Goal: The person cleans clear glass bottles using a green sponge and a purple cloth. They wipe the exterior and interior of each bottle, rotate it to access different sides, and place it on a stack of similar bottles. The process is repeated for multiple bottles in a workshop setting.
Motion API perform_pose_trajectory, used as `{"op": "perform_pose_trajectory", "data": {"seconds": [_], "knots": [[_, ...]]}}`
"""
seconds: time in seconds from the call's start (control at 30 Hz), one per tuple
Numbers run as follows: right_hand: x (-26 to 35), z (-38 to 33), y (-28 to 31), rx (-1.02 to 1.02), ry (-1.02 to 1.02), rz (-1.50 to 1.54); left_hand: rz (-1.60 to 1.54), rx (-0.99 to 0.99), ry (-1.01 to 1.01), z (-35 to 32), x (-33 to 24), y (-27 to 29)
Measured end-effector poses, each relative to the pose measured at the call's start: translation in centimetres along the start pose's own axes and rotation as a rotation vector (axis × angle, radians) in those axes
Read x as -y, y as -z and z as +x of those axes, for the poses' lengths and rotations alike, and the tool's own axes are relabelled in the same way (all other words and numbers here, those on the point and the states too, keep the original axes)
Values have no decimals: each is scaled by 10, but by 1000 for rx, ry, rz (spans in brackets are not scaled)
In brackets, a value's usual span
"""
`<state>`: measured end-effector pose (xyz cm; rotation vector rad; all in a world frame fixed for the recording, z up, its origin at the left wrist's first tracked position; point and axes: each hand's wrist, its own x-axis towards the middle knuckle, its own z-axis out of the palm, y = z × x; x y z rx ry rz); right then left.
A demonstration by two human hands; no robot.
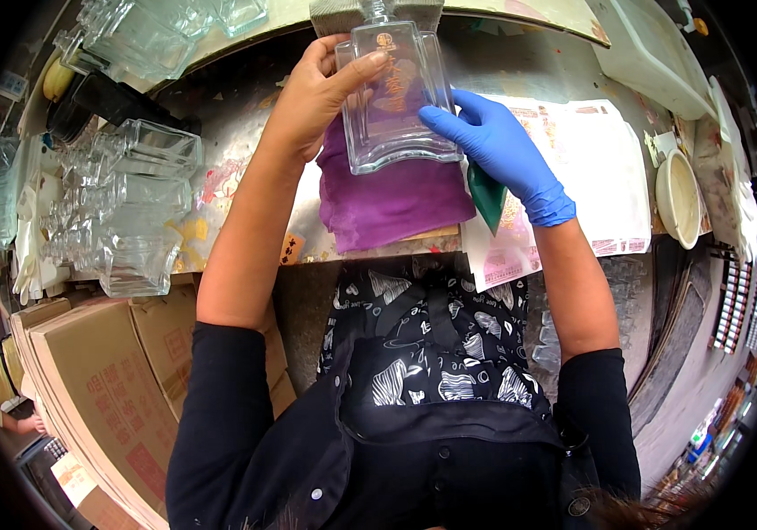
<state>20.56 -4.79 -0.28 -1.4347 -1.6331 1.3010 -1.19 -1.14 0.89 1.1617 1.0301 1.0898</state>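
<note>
A flat clear glass bottle (393,97) with a gold emblem and purple print stands tilted over a purple cloth (391,201) on the workbench. My bare left hand (315,95) grips its left side, thumb across the front near the shoulder. My right hand (493,141), in a blue glove, presses against the bottle's right edge. A small dark green piece (487,196) shows under the gloved palm; I cannot tell whether it is held.
Several empty clear glass bottles (135,208) lie stacked at the left, more at top left (144,35). Printed label sheets (590,168) lie at the right beside a white bowl (680,196). Cardboard boxes (104,389) stand at lower left. A white tub (648,53) sits at top right.
</note>
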Motion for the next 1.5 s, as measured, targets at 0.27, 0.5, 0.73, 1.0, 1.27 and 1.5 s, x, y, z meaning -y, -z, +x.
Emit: {"op": "perform_pose_trajectory", "data": {"seconds": [0.27, 0.5, 0.73, 1.0, 1.27, 1.5], "knots": [[4, -2, -3, -9, 7, 13, -14, 2, 32, 1, 1, 3], [0, -5, 1, -3, -68, 22, -60, 20, 109, -4, 3, 11], [0, -19, 7, 35, -173, 206, 5, 182, 79, -43, 17, 13], [8, -18, -2, -34, -64, 49, -39, 169, 76, -42, 17, 11], [9, -15, -6, -82, -56, -98, -346, 172, 175, -38, 18, 17], [0, -10, -5, -95, -63, 134, -110, 183, 76, -42, 16, 11]]}}
